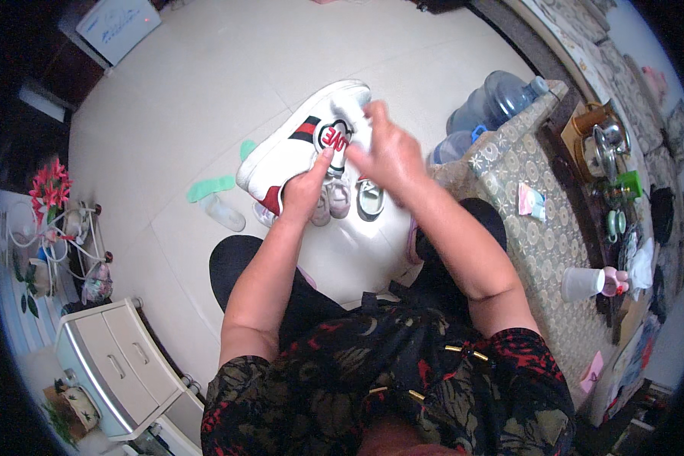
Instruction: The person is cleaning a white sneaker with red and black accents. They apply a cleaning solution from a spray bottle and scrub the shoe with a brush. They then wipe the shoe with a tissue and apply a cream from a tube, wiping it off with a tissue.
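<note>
A white sneaker [305,134] with a dark and red stripe, a lettered patch and a red heel is raised above the floor, its toe pointing up and right. My left hand [309,188] grips it by the heel opening, thumb on the patch. At its right side, my right hand [389,149] is blurred, fingers bent near the tongue and front; whether they hold anything cannot be told. Below on the floor lie more shoes, among them a white shoe with a dark rim [370,200] and a greyish pair [338,199], partly hidden.
Green insoles [211,188] and a pale insole [222,212] lie on the tiled floor to the left. At right stands a table with a patterned cloth [504,162], bearing a white cup [582,284]; large blue water bottles [493,100] are beyond it. A cabinet [119,365] stands lower left.
</note>
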### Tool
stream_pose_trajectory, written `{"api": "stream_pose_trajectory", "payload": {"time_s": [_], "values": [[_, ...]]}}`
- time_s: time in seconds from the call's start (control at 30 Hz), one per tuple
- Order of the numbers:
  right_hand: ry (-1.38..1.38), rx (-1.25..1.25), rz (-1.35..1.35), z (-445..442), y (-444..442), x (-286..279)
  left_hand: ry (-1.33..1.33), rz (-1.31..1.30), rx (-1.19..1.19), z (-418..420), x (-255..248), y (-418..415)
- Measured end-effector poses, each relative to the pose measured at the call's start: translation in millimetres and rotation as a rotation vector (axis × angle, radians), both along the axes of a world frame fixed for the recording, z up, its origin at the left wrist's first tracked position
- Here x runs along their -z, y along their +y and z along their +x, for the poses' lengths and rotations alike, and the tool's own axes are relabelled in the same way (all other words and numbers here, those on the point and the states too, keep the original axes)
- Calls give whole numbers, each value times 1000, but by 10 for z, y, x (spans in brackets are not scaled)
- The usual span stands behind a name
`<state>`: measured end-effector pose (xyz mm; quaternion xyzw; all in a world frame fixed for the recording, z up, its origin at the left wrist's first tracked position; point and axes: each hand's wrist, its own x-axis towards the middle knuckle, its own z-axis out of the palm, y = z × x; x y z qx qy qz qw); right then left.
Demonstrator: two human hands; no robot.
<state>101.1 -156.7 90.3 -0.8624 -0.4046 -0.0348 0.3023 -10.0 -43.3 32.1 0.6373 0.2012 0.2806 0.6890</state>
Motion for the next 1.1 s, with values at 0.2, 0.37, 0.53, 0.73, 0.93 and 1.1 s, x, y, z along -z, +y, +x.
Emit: {"api": "stream_pose_trajectory", "payload": {"time_s": [0.2, 0.37, 0.53, 0.73, 0.93, 1.1], "values": [[154, 113, -40, 230, -63, -65, -130, -36, 45, 28, -28, 5], [56, -30, -14, -165, 30, -84, -91, 4, 22, 3, 77, 67], [167, 131, 3, 233, -57, -13, -129, -27, 11, 35, 72, 39], [169, 107, 3, 239, -18, 86, -139, -286, 69, -6, -70, 44], [213, 84, 107, 140, -32, -77, -197, -242, 31, 11, -50, 72], [197, 147, -42, 421, -70, 98, -302, -435, 68, 13, -93, 79]]}}
